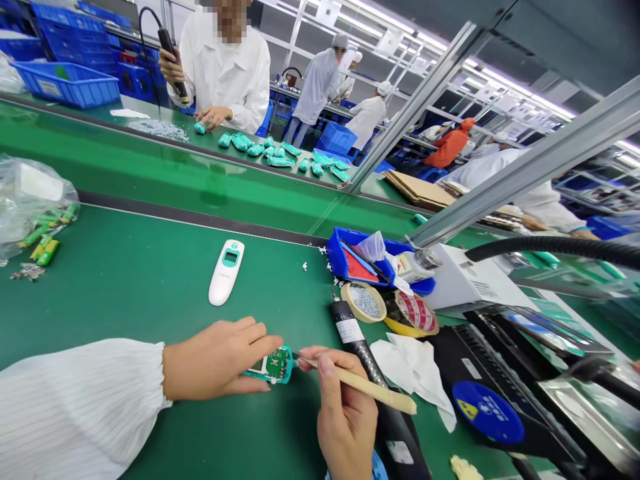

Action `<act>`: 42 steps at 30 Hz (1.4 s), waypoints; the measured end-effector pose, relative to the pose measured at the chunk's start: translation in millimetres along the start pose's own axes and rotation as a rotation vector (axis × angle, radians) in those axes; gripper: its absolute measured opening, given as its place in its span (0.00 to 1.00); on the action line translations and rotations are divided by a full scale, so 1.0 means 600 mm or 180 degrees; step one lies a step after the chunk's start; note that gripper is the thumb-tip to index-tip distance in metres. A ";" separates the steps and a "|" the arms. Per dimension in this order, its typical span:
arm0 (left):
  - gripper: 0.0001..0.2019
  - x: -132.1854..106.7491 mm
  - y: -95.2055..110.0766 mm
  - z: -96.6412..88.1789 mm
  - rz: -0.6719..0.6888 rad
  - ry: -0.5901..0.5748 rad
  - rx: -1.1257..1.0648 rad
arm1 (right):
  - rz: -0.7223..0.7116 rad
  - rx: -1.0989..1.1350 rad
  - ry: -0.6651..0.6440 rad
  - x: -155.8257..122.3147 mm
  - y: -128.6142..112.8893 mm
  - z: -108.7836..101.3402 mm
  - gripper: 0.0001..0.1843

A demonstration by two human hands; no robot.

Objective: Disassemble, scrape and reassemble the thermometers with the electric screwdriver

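My left hand (225, 360) is closed around an opened teal thermometer casing (286, 373), holding it low over the green bench. A green circuit board (276, 363) shows inside the casing; my fingers cover its left part. My right hand (345, 407) grips a slim pointed tool with a beige handle (380, 390). The tool's thin dark tip reaches the casing's right end; whether they touch I cannot tell. Beyond my left hand, a white handheld thermometer (227, 273) with a teal-framed display lies on the bench.
A black electric screwdriver (357, 340) lies beside my right hand. Behind it are a dish of screws (365, 302), a blue tray (345, 257) and tape rolls (413, 313). Bagged batteries (45, 233) sit far left. Across the divider, a co-worker (225, 73) handles teal parts.
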State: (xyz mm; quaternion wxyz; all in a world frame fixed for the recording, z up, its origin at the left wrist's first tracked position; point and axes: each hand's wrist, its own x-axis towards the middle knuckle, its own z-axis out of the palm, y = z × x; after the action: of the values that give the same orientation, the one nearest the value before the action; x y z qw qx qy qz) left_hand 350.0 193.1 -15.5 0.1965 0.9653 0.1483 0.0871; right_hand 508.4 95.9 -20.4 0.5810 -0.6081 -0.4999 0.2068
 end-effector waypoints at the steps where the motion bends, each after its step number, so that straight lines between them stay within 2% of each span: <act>1: 0.21 0.000 0.000 0.000 -0.0004 -0.0015 0.0028 | -0.0018 0.0018 -0.0047 0.000 0.000 0.000 0.07; 9: 0.23 0.002 0.000 -0.002 0.0031 -0.0004 0.0262 | -0.0113 0.0083 -0.0162 0.000 0.000 0.002 0.07; 29: 0.19 0.005 -0.002 -0.002 0.0067 -0.0035 0.0170 | -0.0102 0.0077 -0.0202 -0.003 0.000 0.000 0.07; 42: 0.19 0.003 -0.007 0.008 -0.0076 0.0122 -0.0232 | -0.0117 -0.0080 -0.0191 0.001 0.004 0.002 0.06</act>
State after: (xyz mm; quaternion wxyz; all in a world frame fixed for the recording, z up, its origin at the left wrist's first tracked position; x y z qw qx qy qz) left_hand 351.6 195.5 -21.0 0.2297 0.9538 0.1603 0.1085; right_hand 508.1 97.3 -22.5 0.5618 -0.5996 -0.5307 0.2078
